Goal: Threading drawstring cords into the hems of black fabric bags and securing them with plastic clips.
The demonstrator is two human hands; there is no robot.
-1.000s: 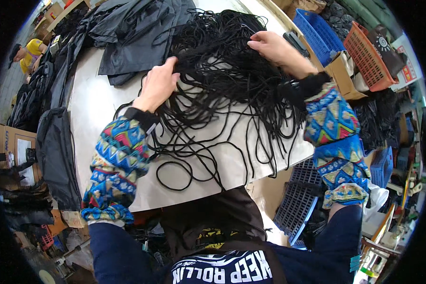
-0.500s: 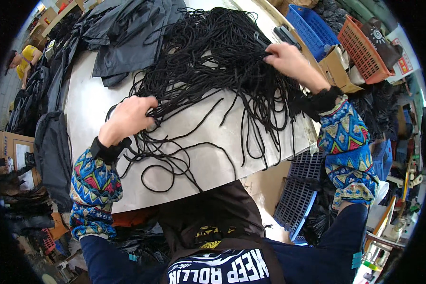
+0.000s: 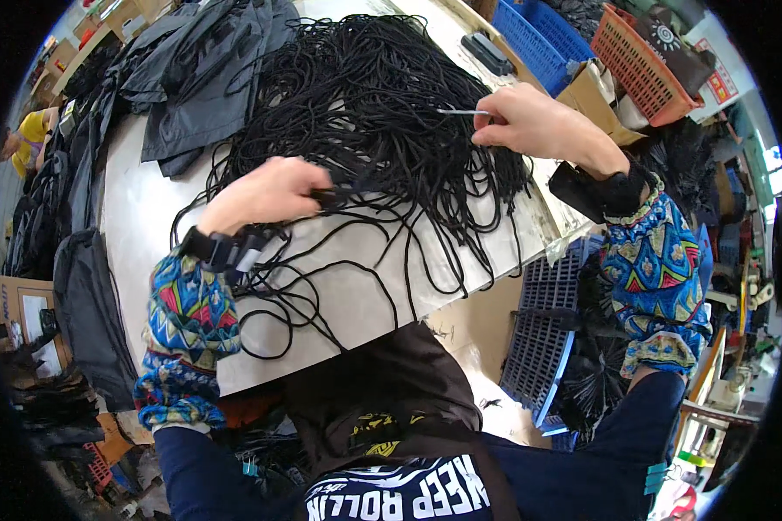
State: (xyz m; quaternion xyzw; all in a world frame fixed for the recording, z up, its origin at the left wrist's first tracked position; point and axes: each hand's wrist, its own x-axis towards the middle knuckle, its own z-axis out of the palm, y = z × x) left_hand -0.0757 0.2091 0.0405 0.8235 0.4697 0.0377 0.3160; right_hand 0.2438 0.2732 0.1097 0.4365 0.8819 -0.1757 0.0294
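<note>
A big tangled heap of black cords (image 3: pixel 356 95) spreads over the pale tabletop, with loose loops hanging toward the near edge. At the heap's near left side is my left hand (image 3: pixel 274 191), slightly blurred, its fingers closed on black cord. My right hand (image 3: pixel 521 122) is over the heap's right side, pinching a thin silvery metal tool (image 3: pixel 462 111). The tool's tip points left across the cords, and its other end is hidden in my fingers, so its exact kind does not show.
Dark folded fabric (image 3: pixel 200 95) lies on the table's (image 3: pixel 130 217) far left. A dark oblong object (image 3: pixel 487 54) rests by its far right edge. Beyond stand a blue basket (image 3: pixel 543 43), an orange basket (image 3: pixel 643 69) and a cardboard box. At left, a person in yellow (image 3: pixel 33 139) is nearby.
My left hand has moved right and slightly up, shifting cords with it. My right hand has come a little lower, and the silvery tool in it now shows plainly above the cords.
</note>
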